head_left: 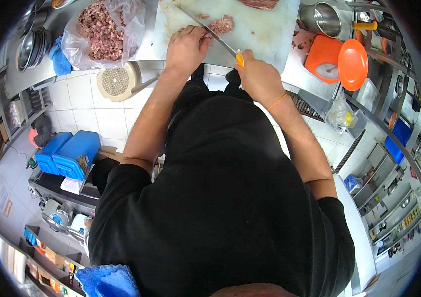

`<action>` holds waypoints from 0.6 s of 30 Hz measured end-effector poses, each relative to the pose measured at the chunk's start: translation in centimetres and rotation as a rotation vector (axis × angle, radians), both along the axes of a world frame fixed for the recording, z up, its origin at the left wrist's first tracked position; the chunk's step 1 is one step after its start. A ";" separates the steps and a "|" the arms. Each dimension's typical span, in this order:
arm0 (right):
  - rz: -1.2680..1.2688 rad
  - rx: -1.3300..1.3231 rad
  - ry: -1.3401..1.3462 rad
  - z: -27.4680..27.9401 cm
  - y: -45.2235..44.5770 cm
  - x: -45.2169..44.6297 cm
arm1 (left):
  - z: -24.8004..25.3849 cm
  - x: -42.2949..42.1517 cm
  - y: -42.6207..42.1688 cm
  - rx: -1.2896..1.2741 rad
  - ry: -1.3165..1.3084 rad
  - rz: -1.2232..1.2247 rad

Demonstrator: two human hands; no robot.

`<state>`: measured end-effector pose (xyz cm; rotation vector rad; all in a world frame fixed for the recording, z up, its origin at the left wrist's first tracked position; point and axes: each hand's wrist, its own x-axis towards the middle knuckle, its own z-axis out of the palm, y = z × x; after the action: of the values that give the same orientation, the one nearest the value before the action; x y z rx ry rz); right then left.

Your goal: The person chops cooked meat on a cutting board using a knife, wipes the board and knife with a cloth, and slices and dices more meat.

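Note:
My right hand (261, 79) is wrapped around the yellow handle of a knife (227, 48), whose long blade points up and to the left across the white cutting board (265, 37). Beside the blade, on its left, my left hand (185, 52) has its fingers bent and pressed down on a bit of meat, mostly hidden under the fingertips. A small heap of chopped meat (222, 24) lies just past the blade. Farther back on the board rests a larger dark red piece of meat (259, 3), cut off by the frame.
Left of the board sits a clear plastic bag (133, 37) of diced meat, with a blue cloth (59, 57) and stacked dark bowls (34, 48) beyond. To the right are a metal pot (321, 20), an orange scale (319, 54) and an orange plate (352, 64). A beige stool (116, 83) stands below.

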<state>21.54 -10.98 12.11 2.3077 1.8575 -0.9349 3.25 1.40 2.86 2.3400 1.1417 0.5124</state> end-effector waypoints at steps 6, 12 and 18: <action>-0.053 -0.038 0.043 -1.5 -0.9 -0.9 | -0.9 0.0 0.1 0.049 -0.024 -0.002; -0.067 0.097 0.102 -7.4 3.0 -2.0 | -1.2 -0.1 0.2 0.096 -0.049 -0.027; 0.003 0.111 0.117 -5.6 5.8 -1.3 | -0.6 -0.9 -0.4 0.109 -0.038 -0.021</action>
<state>20.26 -5.16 6.51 2.3588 2.0058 -1.0126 2.34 1.03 2.22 2.4211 1.0958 0.6235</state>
